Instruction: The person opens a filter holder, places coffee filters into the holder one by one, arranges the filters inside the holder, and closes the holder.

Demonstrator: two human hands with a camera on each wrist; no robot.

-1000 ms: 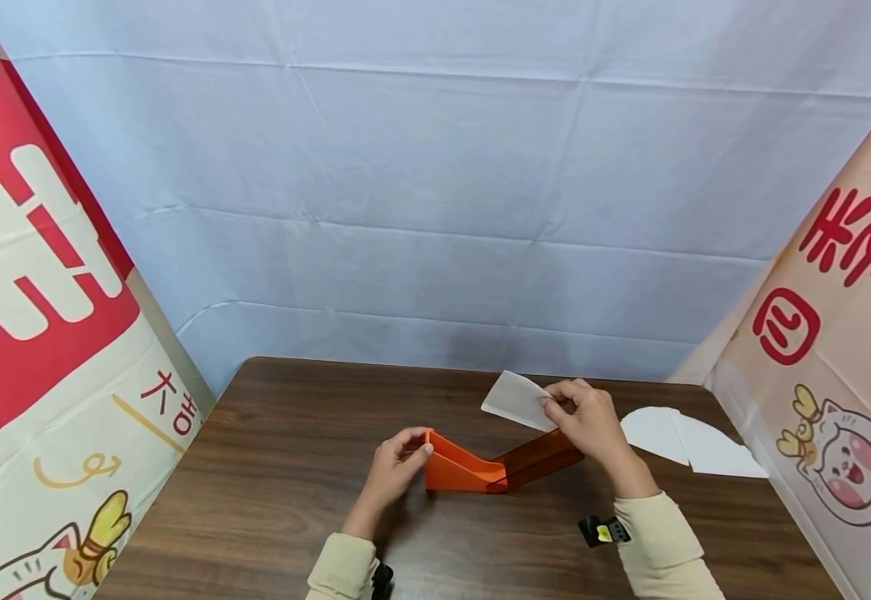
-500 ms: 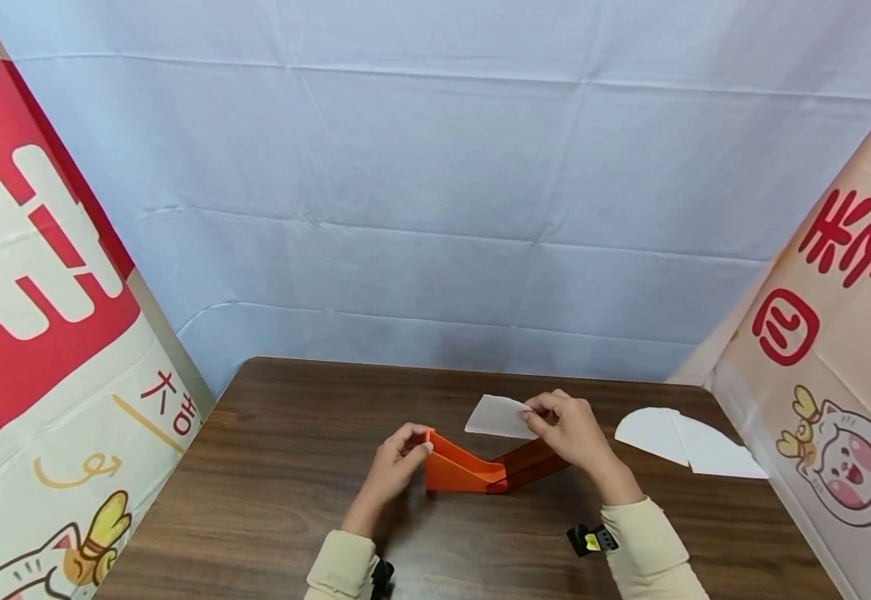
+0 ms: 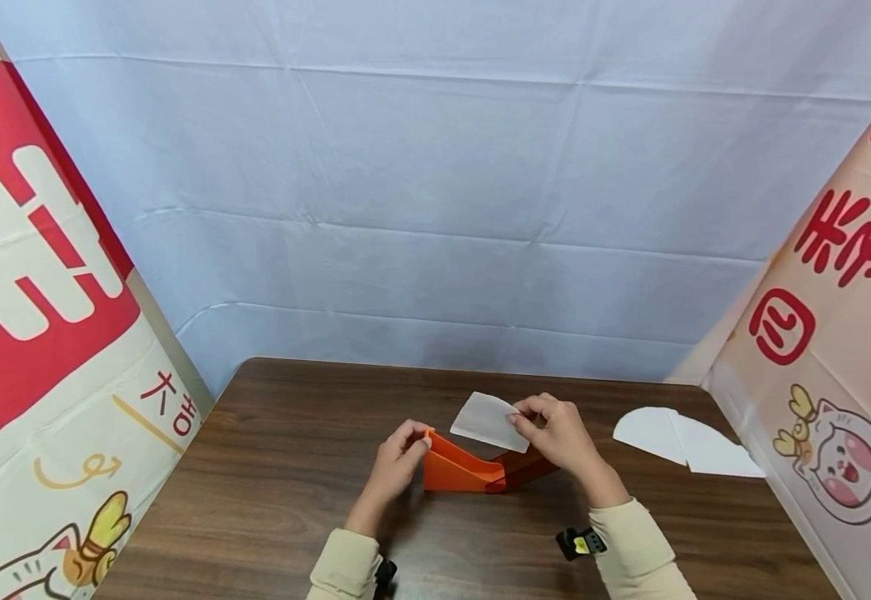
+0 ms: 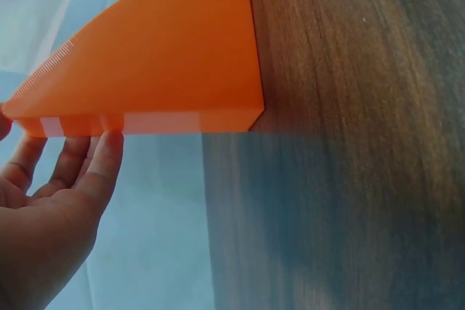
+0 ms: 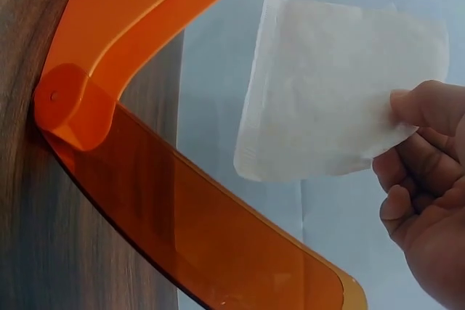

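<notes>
On the table stands an orange wedge-shaped box (image 3: pixel 450 473) with its hinged, see-through brown lid (image 3: pixel 531 468) swung out to the right. My left hand (image 3: pixel 396 462) holds the box by the top of its tall end; in the left wrist view its fingertips (image 4: pixel 109 143) press the end wall. Between thumb and fingers of my right hand (image 3: pixel 561 433) is a white paper coffee filter (image 3: pixel 489 421), pinched at its right edge. The filter hangs above and behind the box, apart from it. In the right wrist view, the crimped seam of the filter (image 5: pixel 254 99) shows.
More white paper filters (image 3: pixel 648 432) lie overlapping at the table's right end. Dark wood forms the table (image 3: pixel 315 417). A pale blue cloth (image 3: pixel 435 275) hangs behind, with printed cloths (image 3: pixel 848 333) on both sides.
My right hand has moved left and slightly down with the filter, from over the lid toward the box. My left hand and the box have stayed almost in place.
</notes>
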